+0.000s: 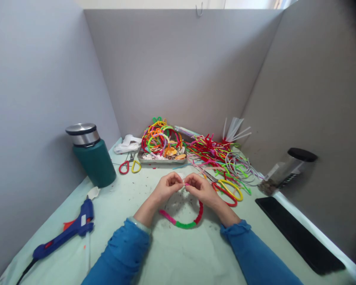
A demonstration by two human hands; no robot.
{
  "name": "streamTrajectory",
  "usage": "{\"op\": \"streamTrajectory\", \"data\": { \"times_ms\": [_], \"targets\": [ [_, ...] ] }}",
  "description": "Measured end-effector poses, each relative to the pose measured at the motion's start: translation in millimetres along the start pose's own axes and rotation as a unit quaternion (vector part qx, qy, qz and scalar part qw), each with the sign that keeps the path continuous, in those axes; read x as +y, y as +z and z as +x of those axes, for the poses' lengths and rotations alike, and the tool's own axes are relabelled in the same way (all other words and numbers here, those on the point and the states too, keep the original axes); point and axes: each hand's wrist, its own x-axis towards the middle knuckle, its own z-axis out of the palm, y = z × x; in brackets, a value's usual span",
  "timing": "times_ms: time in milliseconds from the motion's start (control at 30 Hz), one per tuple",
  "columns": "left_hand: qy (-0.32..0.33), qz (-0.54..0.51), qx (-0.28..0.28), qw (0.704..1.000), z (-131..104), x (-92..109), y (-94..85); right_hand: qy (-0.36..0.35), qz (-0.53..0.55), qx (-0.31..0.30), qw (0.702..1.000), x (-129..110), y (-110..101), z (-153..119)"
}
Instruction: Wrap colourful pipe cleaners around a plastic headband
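A curved pipe-cleaner band in pink, green and red hangs or lies below my hands, its red part running up toward my right hand. Thumb and fingers of that hand are pinched on a small pink piece of it. Close beside it, almost touching, my left hand is also pinched; what lies between its fingertips is too small to make out. The pink end of the band is loose below my left wrist. Large scissors with red and yellow handles lie right of my right hand.
A metal tray of shells and colourful loops stands at the back. Piled pipe cleaners lie right of it, smaller scissors left. A green bottle and blue glue gun are at left; a clear jar and black slab at right.
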Motion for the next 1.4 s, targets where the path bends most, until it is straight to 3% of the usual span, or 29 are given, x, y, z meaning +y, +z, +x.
{"op": "streamTrajectory", "data": {
  "times_ms": [600, 1000, 1233, 1400],
  "targets": [
    [-0.011, 0.002, -0.002, 1.0, -2, 3, 4.0, 0.01, -0.011, -0.004, 1.0, -1, -1, 0],
    [-0.006, 0.037, 0.048, 0.998, 7, -10, -3.0, 0.053, -0.016, 0.031, 0.998, 2, -1, 1],
    [0.056, 0.094, 0.065, 0.992, 6, -9, -4.0, 0.051, -0.048, 0.064, 0.995, 3, 2, 1],
    [0.004, 0.068, 0.044, 0.997, 7, -16, -4.1, 0.053, -0.063, 0.08, 0.993, 8, 3, 1]
  ]
}}
